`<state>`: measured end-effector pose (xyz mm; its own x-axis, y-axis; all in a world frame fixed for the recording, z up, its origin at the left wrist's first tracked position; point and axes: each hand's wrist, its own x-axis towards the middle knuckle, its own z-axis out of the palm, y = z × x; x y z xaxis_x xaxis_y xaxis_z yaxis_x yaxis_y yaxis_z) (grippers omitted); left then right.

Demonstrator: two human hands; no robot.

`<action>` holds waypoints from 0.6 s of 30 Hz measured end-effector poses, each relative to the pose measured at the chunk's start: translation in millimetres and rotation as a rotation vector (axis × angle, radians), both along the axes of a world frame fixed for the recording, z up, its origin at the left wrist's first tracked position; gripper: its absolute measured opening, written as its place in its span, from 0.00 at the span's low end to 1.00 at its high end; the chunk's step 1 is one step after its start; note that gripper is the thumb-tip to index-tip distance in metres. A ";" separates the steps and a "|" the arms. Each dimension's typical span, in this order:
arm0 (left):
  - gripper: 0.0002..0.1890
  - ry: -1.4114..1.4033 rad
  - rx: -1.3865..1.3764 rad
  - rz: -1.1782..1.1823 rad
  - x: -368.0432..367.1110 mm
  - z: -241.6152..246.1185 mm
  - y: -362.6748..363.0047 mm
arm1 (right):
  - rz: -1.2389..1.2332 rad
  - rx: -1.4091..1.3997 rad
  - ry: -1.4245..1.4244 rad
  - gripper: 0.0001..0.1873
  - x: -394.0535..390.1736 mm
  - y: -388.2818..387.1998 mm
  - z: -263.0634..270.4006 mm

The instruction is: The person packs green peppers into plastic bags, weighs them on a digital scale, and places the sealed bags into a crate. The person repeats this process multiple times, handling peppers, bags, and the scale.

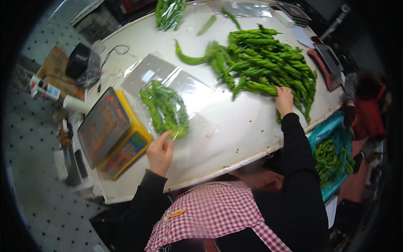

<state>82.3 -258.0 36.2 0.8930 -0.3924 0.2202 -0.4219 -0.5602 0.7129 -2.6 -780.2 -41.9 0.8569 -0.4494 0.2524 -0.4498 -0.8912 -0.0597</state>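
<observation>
My left hand (160, 152) is at the near end of a clear plastic bag (195, 82), thumb and forefinger pinched together on its film. Long green peppers (165, 107) lie inside this bag, flat on the white table (226, 141). Farther right, my right hand (285, 99) reaches the near edge of a large heap of green peppers (267, 60). Its fingers are closed around the end of a pepper (259, 87) there; the fingertips are partly hidden. A few blurred peppers (217, 58) lie at the heap's left side.
A yellow digital scale (126, 151) with a metal pan stands left of my left hand. A red scale (324, 69) is beyond the heap. Another pepper-filled bag (170, 14) lies at the back. A teal bag (329, 123) holds peppers below the right edge, near another person's gloved hand (349, 116).
</observation>
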 end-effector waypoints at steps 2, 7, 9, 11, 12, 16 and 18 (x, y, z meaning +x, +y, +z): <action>0.17 -0.133 0.068 -0.047 3.0 10.6 -1.7 | 0.055 0.104 -0.001 0.20 -4.0 14.8 17.1; 0.21 -0.280 0.120 -0.094 13.3 24.3 -16.6 | 0.125 1.191 -0.099 0.12 -58.3 106.6 100.5; 0.15 -0.239 0.092 -0.099 18.2 23.2 -23.5 | 0.186 1.373 0.114 0.10 -87.5 154.8 127.9; 0.12 -0.213 0.010 -0.087 24.5 19.2 -31.3 | 0.258 1.573 0.277 0.12 -98.9 206.6 135.0; 0.07 -0.222 -0.045 -0.066 26.2 16.7 -35.2 | 0.219 1.585 0.360 0.12 -96.7 232.6 130.6; 0.08 -0.300 -0.043 -0.124 29.7 13.6 -47.3 | 0.120 1.826 0.184 0.10 -31.4 308.1 81.9; 0.08 -0.238 -0.048 -0.163 28.6 11.6 -53.2 | 0.350 1.903 -0.072 0.09 28.1 328.5 46.4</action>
<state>110.9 -311.2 47.8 0.7401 -0.5101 0.4383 -0.6622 -0.4393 0.6071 25.5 -451.7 4.5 0.9676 0.0280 -0.2511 -0.2467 0.3190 -0.9151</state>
